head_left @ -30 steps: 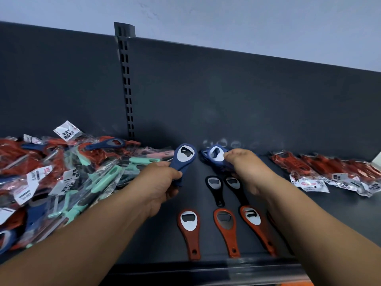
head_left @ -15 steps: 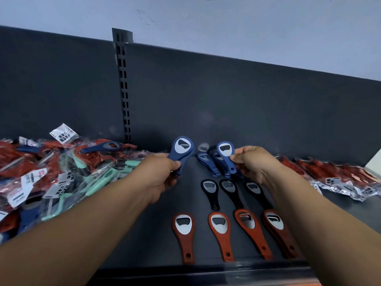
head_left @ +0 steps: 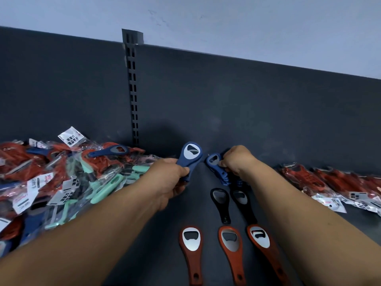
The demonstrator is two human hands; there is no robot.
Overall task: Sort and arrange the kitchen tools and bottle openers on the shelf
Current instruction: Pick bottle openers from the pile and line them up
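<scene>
The left hand (head_left: 171,178) gripped a blue opener (head_left: 190,156) by its handle, fingers wrapped round it, the head tilted up just off the shelf (head_left: 165,244) near the back panel (head_left: 247,112). Just beside it the right hand (head_left: 237,162) had its fingers curled down on a blue stack (head_left: 216,167) of openers lying against the back. The right forearm hid whatever lay to the right of the rows. In front of the stack lay two black openers (head_left: 220,203) side by side, and nearer the edge three red openers (head_left: 191,250) in a row, heads to the back. A heap of bagged tools (head_left: 51,178), red, mint and blue, crowded the left of the shelf right up to the left wrist. Red bagged packs (head_left: 329,182) lay along the right. A slotted upright (head_left: 133,89) ran up the panel.
</scene>
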